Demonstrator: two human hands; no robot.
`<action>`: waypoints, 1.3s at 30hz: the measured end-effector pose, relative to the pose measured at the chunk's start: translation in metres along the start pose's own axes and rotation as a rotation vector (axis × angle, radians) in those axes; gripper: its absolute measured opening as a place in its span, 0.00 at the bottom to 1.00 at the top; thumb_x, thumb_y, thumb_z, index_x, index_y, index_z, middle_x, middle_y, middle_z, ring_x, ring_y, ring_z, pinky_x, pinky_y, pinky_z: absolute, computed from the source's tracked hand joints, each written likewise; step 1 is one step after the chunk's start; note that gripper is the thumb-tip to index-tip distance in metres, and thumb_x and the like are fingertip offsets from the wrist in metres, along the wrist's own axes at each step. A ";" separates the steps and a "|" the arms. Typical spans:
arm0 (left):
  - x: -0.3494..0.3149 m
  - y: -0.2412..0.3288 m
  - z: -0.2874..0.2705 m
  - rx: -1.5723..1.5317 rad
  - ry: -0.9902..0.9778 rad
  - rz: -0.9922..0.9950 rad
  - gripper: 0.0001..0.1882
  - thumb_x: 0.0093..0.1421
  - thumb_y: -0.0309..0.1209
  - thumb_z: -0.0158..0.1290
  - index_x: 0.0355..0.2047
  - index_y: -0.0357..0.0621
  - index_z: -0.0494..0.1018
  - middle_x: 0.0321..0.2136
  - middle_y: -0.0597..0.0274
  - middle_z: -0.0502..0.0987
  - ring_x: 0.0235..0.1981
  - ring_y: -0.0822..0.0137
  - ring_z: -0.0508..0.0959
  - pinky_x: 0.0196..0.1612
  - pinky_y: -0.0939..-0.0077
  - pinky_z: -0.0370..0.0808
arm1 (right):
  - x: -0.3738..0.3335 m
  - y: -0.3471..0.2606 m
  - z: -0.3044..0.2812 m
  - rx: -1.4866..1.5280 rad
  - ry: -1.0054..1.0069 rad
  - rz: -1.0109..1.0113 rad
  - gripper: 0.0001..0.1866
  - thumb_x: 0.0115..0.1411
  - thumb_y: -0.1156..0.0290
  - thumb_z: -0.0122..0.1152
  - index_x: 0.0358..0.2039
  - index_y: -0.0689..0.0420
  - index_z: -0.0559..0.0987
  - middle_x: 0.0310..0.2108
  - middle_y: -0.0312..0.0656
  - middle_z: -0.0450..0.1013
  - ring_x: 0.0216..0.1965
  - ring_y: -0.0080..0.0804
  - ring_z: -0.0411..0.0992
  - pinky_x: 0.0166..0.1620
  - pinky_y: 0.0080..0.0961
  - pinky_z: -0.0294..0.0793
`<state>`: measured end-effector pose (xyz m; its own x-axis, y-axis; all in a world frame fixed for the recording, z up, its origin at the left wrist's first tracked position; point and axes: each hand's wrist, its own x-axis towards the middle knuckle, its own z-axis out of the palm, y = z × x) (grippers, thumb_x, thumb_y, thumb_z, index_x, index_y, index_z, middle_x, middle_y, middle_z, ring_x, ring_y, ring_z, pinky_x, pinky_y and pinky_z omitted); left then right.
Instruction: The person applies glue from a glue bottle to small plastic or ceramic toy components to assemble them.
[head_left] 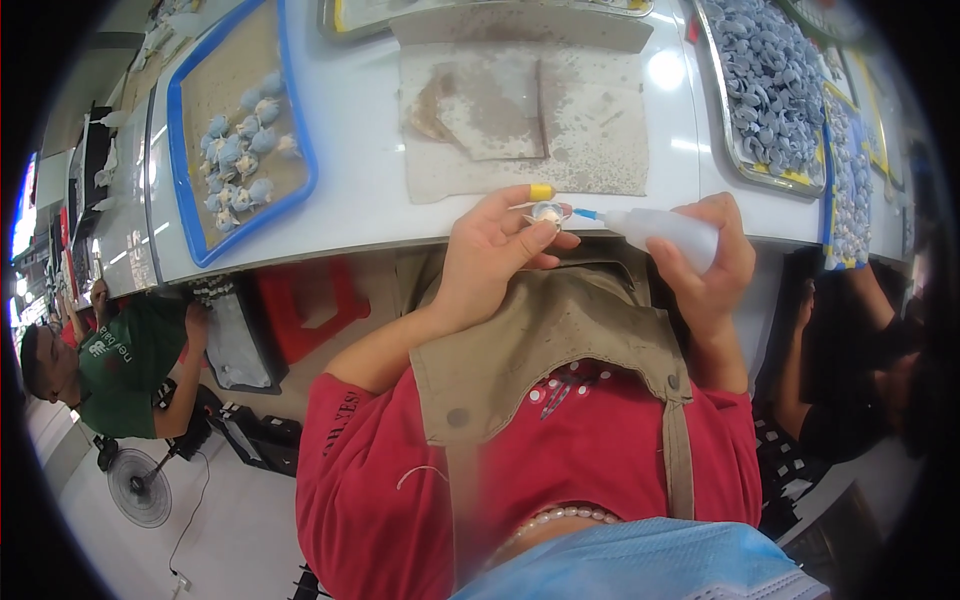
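Observation:
Over the table's near edge, my left hand point(484, 247) pinches a small grey and cream figure-like piece point(547, 213) between thumb and fingers. A yellow band wraps the tip of one of its fingers. My right hand point(722, 262) is wrapped around a white squeeze bottle point(668, 234), tilted with its thin blue nozzle point(586, 214) pointing left at the piece. The nozzle tip is very near the piece; whether they touch I cannot tell.
A stained sheet point(590, 150) lies flat ahead of my hands. At left, a blue-rimmed tray point(311, 165) bears several similar pieces. At right stands a metal tray point(735, 150) heaped with grey-blue parts, with another filled tray point(850, 190) beyond. Other people sit on both sides.

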<state>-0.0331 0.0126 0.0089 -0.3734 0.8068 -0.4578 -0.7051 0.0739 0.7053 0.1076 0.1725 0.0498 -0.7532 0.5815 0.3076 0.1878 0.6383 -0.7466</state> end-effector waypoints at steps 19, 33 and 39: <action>0.003 0.002 -0.007 -0.172 0.000 -0.037 0.17 0.57 0.25 0.49 0.47 0.39 0.62 0.42 0.51 0.72 0.37 0.67 0.75 0.34 0.86 0.73 | 0.017 0.015 0.026 0.241 0.116 0.262 0.16 0.46 0.72 0.65 0.34 0.61 0.70 0.28 0.39 0.71 0.27 0.21 0.69 0.30 0.17 0.68; 0.005 0.002 -0.017 -0.083 -0.024 0.070 0.17 0.55 0.24 0.52 0.46 0.39 0.65 0.42 0.53 0.73 0.36 0.68 0.76 0.33 0.86 0.72 | 0.053 0.092 -0.028 -0.488 0.419 -0.069 0.04 0.48 0.74 0.59 0.27 0.57 0.76 0.27 0.41 0.73 0.31 0.37 0.70 0.36 0.28 0.66; 0.007 0.000 -0.003 -0.013 -0.037 0.036 0.17 0.55 0.23 0.51 0.46 0.37 0.65 0.41 0.53 0.73 0.35 0.68 0.76 0.33 0.86 0.72 | 0.099 0.127 -0.095 -0.696 0.472 -0.188 0.09 0.46 0.71 0.61 0.30 0.55 0.77 0.29 0.39 0.73 0.32 0.38 0.70 0.36 0.29 0.67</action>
<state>-0.0374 0.0165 0.0037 -0.3764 0.8298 -0.4120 -0.6995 0.0370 0.7137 0.1164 0.3592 0.0413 -0.4988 0.4854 0.7181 0.5463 0.8193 -0.1744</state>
